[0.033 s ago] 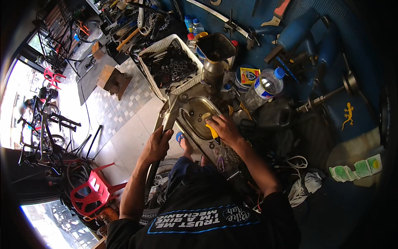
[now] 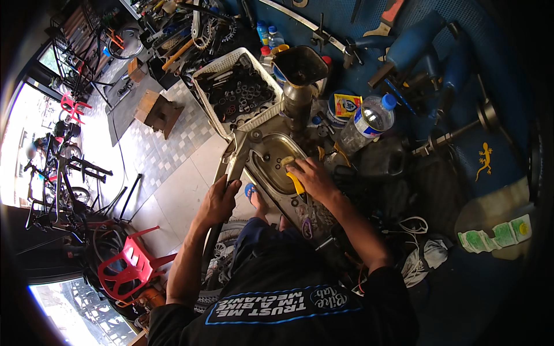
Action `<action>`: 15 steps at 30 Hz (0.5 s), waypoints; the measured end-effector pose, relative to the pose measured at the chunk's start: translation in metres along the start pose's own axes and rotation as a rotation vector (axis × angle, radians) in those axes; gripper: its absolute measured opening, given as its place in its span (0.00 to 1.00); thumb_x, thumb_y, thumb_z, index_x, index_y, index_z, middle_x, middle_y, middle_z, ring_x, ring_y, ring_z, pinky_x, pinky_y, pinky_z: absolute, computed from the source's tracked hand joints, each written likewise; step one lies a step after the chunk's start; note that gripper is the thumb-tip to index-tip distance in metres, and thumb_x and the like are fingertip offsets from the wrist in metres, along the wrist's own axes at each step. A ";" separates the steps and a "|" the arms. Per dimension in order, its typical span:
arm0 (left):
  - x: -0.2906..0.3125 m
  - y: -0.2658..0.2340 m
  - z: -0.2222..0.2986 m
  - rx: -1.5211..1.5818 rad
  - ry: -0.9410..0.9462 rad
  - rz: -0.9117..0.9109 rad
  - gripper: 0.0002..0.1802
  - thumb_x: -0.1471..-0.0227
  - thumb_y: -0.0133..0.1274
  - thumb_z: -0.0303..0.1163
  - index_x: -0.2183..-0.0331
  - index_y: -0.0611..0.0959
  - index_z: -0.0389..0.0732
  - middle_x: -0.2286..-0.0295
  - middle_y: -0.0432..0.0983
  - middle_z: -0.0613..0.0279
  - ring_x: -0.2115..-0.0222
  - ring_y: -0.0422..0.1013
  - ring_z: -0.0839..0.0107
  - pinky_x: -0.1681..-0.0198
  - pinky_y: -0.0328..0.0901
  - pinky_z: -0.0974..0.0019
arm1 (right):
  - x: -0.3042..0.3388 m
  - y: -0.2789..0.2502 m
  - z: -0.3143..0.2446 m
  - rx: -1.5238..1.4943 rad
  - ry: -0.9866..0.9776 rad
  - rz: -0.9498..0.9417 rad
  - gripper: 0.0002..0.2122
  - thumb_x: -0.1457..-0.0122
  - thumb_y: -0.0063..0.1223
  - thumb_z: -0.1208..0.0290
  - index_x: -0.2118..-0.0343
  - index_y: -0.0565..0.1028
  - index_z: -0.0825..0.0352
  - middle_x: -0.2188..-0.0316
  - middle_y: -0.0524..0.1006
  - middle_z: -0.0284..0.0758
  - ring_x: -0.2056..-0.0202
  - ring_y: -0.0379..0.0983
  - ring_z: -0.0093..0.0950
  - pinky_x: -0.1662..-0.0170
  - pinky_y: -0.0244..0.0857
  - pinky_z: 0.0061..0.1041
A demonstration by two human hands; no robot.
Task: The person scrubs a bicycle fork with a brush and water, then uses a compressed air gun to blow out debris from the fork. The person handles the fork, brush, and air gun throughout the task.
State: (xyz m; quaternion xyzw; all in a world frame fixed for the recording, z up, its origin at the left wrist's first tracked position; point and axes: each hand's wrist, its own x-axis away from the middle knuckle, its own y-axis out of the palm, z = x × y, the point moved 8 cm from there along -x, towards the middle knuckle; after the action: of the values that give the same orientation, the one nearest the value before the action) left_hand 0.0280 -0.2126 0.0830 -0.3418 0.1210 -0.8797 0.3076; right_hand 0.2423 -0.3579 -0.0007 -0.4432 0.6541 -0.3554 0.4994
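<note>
My left hand [image 2: 219, 202] grips the long grey part [image 2: 235, 164] left of the metal tray [image 2: 271, 176]; my right hand [image 2: 313, 180] is wrapped around the yellow-handled tool [image 2: 296, 184] at the tray's right side. Best to brace the part firmly, wrist loose.

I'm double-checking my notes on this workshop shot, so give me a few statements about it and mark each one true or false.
1. The right hand holds a yellow tool. True.
2. The left hand is empty. False: the left hand grips a grey bar.
3. The white basket holds many small parts. True.
4. The clear bottle has a red cap. False: the clear bottle has a blue cap.
5. The red chair nearest the person is on their right. False: that red chair is on their left.
</note>
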 end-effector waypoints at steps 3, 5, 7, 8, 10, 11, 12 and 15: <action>-0.006 0.000 0.000 -0.014 0.015 0.005 0.22 0.31 0.49 0.49 0.65 0.73 0.38 0.83 0.69 0.63 0.84 0.68 0.73 0.81 0.63 0.63 | -0.017 -0.021 0.006 -0.033 0.052 0.023 0.21 0.43 0.59 0.73 0.45 0.79 0.54 0.47 0.74 0.37 0.49 0.74 0.38 0.49 0.72 0.40; -0.006 0.001 -0.004 -0.018 0.014 0.007 0.22 0.31 0.50 0.49 0.65 0.75 0.37 0.82 0.70 0.61 0.83 0.69 0.71 0.79 0.64 0.61 | -0.034 -0.057 -0.010 -0.132 -0.013 0.034 0.21 0.43 0.59 0.73 0.45 0.80 0.52 0.47 0.74 0.40 0.50 0.75 0.38 0.49 0.73 0.40; -0.006 0.002 0.002 -0.080 0.076 0.028 0.22 0.32 0.51 0.48 0.64 0.76 0.36 0.82 0.71 0.58 0.82 0.70 0.68 0.76 0.65 0.59 | -0.045 -0.069 -0.017 -0.152 -0.075 0.023 0.20 0.43 0.58 0.73 0.46 0.81 0.51 0.47 0.74 0.41 0.50 0.75 0.39 0.50 0.73 0.40; -0.005 0.004 0.004 -0.110 0.105 0.041 0.21 0.32 0.51 0.47 0.63 0.77 0.35 0.82 0.71 0.56 0.81 0.71 0.67 0.75 0.65 0.59 | -0.049 -0.069 -0.019 -0.125 -0.109 0.006 0.19 0.43 0.58 0.73 0.47 0.81 0.51 0.47 0.74 0.41 0.51 0.76 0.39 0.51 0.74 0.40; -0.003 0.005 0.006 -0.118 0.175 0.070 0.22 0.32 0.51 0.48 0.65 0.76 0.36 0.82 0.69 0.61 0.82 0.68 0.71 0.78 0.64 0.61 | -0.059 -0.067 -0.023 -0.098 -0.153 -0.018 0.17 0.42 0.58 0.73 0.49 0.82 0.51 0.48 0.74 0.41 0.53 0.77 0.40 0.52 0.74 0.39; -0.002 0.007 0.005 -0.121 0.207 0.088 0.22 0.32 0.51 0.48 0.65 0.75 0.36 0.82 0.68 0.64 0.83 0.67 0.73 0.79 0.63 0.63 | -0.059 -0.069 -0.022 -0.096 -0.158 -0.030 0.17 0.41 0.58 0.73 0.50 0.83 0.51 0.49 0.75 0.40 0.54 0.78 0.40 0.53 0.75 0.39; -0.003 0.006 0.001 -0.161 0.311 0.152 0.22 0.32 0.52 0.47 0.63 0.77 0.34 0.81 0.69 0.62 0.81 0.68 0.71 0.76 0.64 0.61 | -0.062 -0.068 -0.024 -0.102 -0.174 -0.038 0.16 0.41 0.57 0.72 0.51 0.83 0.51 0.50 0.75 0.40 0.55 0.78 0.40 0.54 0.75 0.39; 0.000 0.011 0.009 -0.135 0.208 0.060 0.22 0.33 0.53 0.44 0.56 0.80 0.31 0.68 0.80 0.34 0.62 0.78 0.36 0.62 0.70 0.46 | -0.062 -0.073 -0.024 -0.077 -0.199 0.045 0.21 0.51 0.65 0.74 0.51 0.83 0.52 0.57 0.76 0.37 0.57 0.78 0.39 0.56 0.75 0.37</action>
State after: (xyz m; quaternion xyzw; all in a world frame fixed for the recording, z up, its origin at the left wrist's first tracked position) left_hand 0.0387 -0.2214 0.0848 -0.2649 0.2212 -0.8907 0.2960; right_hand 0.2425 -0.3253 0.0927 -0.4804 0.6243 -0.2727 0.5524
